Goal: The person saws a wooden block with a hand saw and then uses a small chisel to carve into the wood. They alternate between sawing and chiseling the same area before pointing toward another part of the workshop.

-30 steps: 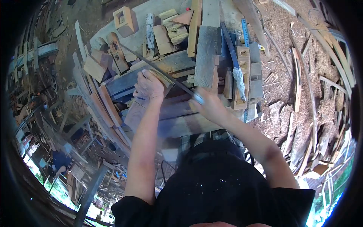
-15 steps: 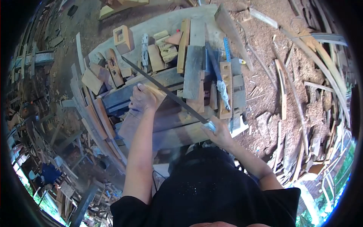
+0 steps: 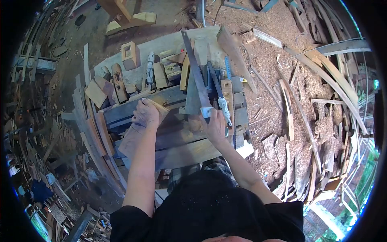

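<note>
My left hand [image 3: 146,113] is closed on a light wooden piece [image 3: 158,105], which lies over the dark beams of the workbench [image 3: 177,155]. In my right hand [image 3: 215,126] is the handle of a hand saw [image 3: 195,69]. The saw's blade points away from me, raised over the boards and apart from the wooden piece. Just right of the saw lie a dark bar [image 3: 214,78] and a long wooden block with holes [image 3: 227,94].
Wood offcuts and a hollow wooden block [image 3: 130,55] sit on the bench's far side. A blue ruler [image 3: 227,67] lies at the right. Long planks [image 3: 98,135] line the left edge. Wood shavings and strips [image 3: 287,109] cover the ground at right.
The saw has come off the wooden piece and swung right, its blade now pointing away from me. My left hand stays on the piece. The whole view has shifted.
</note>
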A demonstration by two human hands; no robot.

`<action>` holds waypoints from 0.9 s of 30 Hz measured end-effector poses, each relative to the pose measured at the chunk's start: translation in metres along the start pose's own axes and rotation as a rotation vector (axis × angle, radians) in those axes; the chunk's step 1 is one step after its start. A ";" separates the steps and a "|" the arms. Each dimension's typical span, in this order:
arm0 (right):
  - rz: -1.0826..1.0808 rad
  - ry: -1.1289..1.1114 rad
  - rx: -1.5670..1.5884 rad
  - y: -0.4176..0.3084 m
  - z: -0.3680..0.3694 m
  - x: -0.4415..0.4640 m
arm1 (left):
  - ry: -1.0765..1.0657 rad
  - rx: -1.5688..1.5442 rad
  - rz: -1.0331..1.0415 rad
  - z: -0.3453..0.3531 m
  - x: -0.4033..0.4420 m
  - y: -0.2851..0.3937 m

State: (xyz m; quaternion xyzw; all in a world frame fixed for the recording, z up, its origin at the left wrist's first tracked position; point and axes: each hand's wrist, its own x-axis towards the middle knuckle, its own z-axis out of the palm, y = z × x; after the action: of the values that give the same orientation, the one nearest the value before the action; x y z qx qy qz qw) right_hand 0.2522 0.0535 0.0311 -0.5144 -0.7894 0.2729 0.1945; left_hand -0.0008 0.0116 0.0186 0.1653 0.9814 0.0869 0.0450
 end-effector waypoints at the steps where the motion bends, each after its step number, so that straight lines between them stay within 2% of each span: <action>1: -0.006 -0.020 -0.060 0.000 0.001 -0.001 | 0.002 0.007 0.000 0.001 -0.001 0.000; 3: -0.021 -0.081 -0.199 0.002 0.003 -0.003 | 0.006 -0.012 0.002 0.001 -0.001 -0.001; 8: -0.078 -0.056 -0.186 0.009 -0.014 -0.007 | 0.001 -0.030 -0.010 -0.002 -0.001 0.000; 10: -0.003 0.083 -0.255 0.022 -0.021 0.002 | 0.031 -0.037 -0.008 0.000 0.000 -0.001; 12: 0.067 0.128 -0.289 0.035 -0.024 0.018 | 0.028 -0.034 -0.011 0.000 -0.001 -0.001; 14: 0.283 -0.026 -0.438 0.046 -0.026 0.032 | 0.025 -0.037 -0.012 -0.002 -0.002 0.001; 16: 0.283 -0.094 -0.446 0.065 -0.019 0.038 | 0.011 -0.043 -0.023 -0.003 -0.002 0.001; 19: 0.308 -0.223 -0.342 0.084 -0.008 0.041 | 0.032 -0.063 0.006 -0.003 -0.002 -0.001; 22: 0.196 -0.115 -0.166 0.085 -0.011 0.036 | -0.008 -0.065 0.014 -0.002 -0.002 -0.005; 24: 0.069 0.103 0.004 0.070 -0.022 0.034 | 0.025 -0.049 0.019 0.004 -0.002 -0.008; 26: 0.081 0.087 -0.008 0.042 -0.032 0.029 | 0.055 -0.034 0.029 0.003 -0.002 -0.008; 27: 0.011 0.027 0.052 0.038 -0.027 0.023 | 0.036 -0.038 0.022 0.000 -0.002 -0.006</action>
State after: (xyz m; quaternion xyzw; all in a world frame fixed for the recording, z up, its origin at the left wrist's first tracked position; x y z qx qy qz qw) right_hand 0.2856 0.0935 0.0284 -0.5171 -0.7765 0.2872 0.2170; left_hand -0.0005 0.0048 0.0175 0.1735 0.9784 0.1088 0.0293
